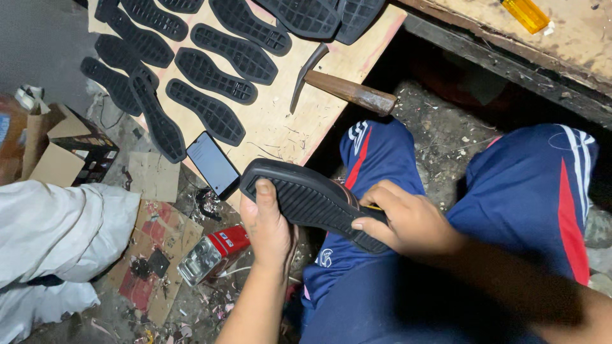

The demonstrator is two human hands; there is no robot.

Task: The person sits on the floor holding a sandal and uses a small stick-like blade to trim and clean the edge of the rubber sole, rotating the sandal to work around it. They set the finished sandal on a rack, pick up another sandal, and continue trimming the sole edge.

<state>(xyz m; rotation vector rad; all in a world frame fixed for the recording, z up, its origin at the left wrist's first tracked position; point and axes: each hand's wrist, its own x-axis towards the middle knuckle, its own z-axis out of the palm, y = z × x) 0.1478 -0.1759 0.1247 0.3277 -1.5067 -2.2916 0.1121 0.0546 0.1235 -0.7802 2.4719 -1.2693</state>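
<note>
Gripped the black shoe sole over the lap, left hand clenched at its edge, right hand fingers clamped near a yellow tool; best kept steady, tread up.

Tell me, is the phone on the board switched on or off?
On. The phone lies face up at the edge of the wooden board, and its screen glows pale blue-white against the dark soles beside it.

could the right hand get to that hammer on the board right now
Probably not at once. The right hand is closed on the black sole, which the left hand also holds. The hammer lies uncovered on the wooden board beyond the knees, so the path looks free once that grip lets go.
</note>
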